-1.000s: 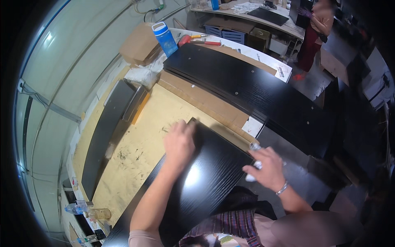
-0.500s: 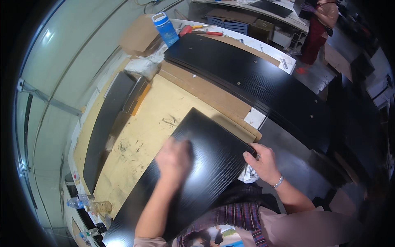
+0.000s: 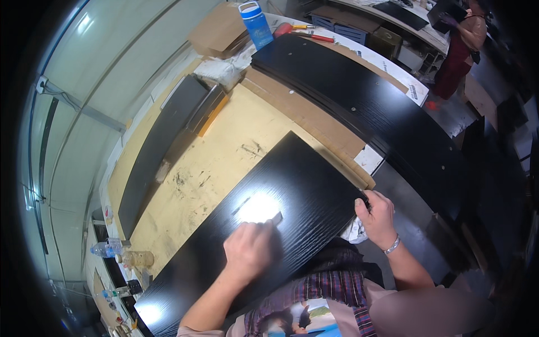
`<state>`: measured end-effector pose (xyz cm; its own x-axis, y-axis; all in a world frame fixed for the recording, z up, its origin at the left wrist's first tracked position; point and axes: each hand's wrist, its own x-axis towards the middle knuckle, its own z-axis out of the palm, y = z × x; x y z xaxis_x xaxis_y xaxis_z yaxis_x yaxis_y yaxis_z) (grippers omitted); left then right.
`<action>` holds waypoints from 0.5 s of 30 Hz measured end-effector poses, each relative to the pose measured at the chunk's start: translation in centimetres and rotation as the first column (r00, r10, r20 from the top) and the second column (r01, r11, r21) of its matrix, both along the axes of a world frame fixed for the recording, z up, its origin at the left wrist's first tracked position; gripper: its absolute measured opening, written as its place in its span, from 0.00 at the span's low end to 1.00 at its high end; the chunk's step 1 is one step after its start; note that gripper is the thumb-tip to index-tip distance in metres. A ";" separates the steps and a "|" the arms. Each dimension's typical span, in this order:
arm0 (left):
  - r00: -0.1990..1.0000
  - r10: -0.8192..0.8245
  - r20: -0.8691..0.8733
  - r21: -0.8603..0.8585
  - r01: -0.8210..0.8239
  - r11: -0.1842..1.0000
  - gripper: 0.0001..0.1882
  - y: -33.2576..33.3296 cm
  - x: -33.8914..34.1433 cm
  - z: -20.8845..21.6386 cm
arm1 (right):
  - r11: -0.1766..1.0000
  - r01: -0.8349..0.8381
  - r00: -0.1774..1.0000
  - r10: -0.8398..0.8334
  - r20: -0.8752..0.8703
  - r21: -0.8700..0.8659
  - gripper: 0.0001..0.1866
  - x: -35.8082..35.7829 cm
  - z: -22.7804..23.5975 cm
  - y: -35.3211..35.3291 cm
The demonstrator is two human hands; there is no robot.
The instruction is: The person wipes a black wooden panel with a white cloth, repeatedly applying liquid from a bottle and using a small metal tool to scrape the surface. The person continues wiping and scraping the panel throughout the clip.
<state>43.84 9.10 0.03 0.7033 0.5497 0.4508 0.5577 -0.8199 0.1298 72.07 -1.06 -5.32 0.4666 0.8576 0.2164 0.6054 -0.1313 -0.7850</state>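
Note:
A long black wood-grain board (image 3: 323,185) lies slanted across the table, its near part reaching toward my lap. My left hand (image 3: 248,251), slightly blurred, is closed over the middle of the board. From its fingers juts a small flat grey piece (image 3: 277,218), close to the glossy surface; what the piece is, I cannot make out. My right hand (image 3: 377,218) grips the board's right edge near the far corner, thumb on top and the other fingers partly hidden. Just below that hand, white crumpled material (image 3: 353,231) shows under the edge.
Stacked black panels (image 3: 331,78) lie on cardboard at the far side. A grey panel (image 3: 163,146) stands at the left of the stained yellow tabletop (image 3: 202,168). A blue bottle (image 3: 256,27), a red-handled tool (image 3: 320,38) and plastic bottles (image 3: 135,259) sit around. Another person (image 3: 457,56) holds a dark panel.
My left hand has moved along the board toward me, and the grey piece now shows. My right hand keeps its grip on the edge. The whole view has shifted slightly.

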 end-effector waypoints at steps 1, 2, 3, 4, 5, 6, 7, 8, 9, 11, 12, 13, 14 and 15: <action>0.999 0.019 0.040 -0.002 -0.019 1.000 0.10 0.3 -0.6 0.2 | 1.000 0.009 1.000 -0.009 0.001 0.012 0.19 0.1 0.0 0.0; 0.991 0.125 0.054 0.031 -0.127 0.991 0.11 2.0 -2.2 -0.3 | 1.000 0.007 1.000 -0.007 0.009 0.010 0.20 0.1 -0.2 0.0; 0.970 0.234 0.072 0.061 -0.239 0.969 0.11 3.6 -4.1 -1.0 | 1.000 -0.002 1.000 0.002 -0.006 0.003 0.20 0.1 -0.2 -0.1; 0.938 0.338 0.071 0.005 -0.340 0.941 0.11 4.6 -4.9 -1.0 | 1.000 -0.009 1.000 0.009 -0.013 -0.001 0.20 0.1 -0.2 0.0; 0.965 0.255 0.067 -0.002 -0.255 0.967 0.11 3.9 -4.8 -1.1 | 1.000 -0.015 1.000 0.015 -0.021 -0.004 0.20 0.1 -0.1 0.1; 0.984 0.165 0.064 -0.005 -0.165 0.986 0.11 2.9 -3.7 -0.4 | 1.000 -0.006 1.000 0.006 -0.013 -0.008 0.20 0.2 -0.2 0.2; 0.995 0.078 0.056 -0.008 -0.078 0.997 0.11 1.8 -2.8 0.1 | 1.000 -0.001 1.000 0.001 -0.010 -0.013 0.20 0.1 -0.4 0.1; 0.996 0.090 -0.008 -0.028 -0.090 0.996 0.10 0.8 -2.2 0.1 | 1.000 0.005 1.000 -0.005 -0.007 -0.018 0.20 0.0 -0.5 0.0; 0.987 0.160 0.022 -0.021 -0.160 0.987 0.10 1.4 -2.7 0.1 | 1.000 0.000 1.000 0.000 -0.005 -0.022 0.20 0.0 -0.5 0.0; 0.954 0.281 0.104 -0.013 -0.282 0.959 0.10 4.3 -3.9 -0.6 | 1.000 0.006 1.000 -0.006 0.021 -0.027 0.20 0.2 -0.5 0.0; 0.953 0.292 0.086 -0.010 -0.292 0.956 0.09 5.1 -4.5 -0.1 | 1.000 -0.002 1.000 0.003 0.008 -0.024 0.20 0.2 -0.4 0.0; 0.971 0.232 0.065 0.012 -0.233 0.972 0.08 4.7 -4.2 -0.1 | 1.000 -0.011 1.000 0.011 -0.004 -0.021 0.19 0.2 -0.4 0.0; 0.984 0.171 0.043 0.033 -0.172 0.984 0.07 3.7 -3.6 0.1 | 1.000 -0.018 1.000 0.018 -0.016 -0.017 0.19 0.3 -0.4 0.1; 0.994 0.113 0.014 0.049 -0.113 0.992 0.06 2.9 -3.1 0.2 | 0.999 -0.022 0.999 0.021 -0.032 -0.033 0.19 0.2 -0.4 0.1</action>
<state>40.77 11.95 0.24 0.6327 0.6024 0.4867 0.6459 -0.7572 0.0975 72.30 -0.95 -5.71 0.4544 0.8738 0.1733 0.5832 -0.1448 -0.7993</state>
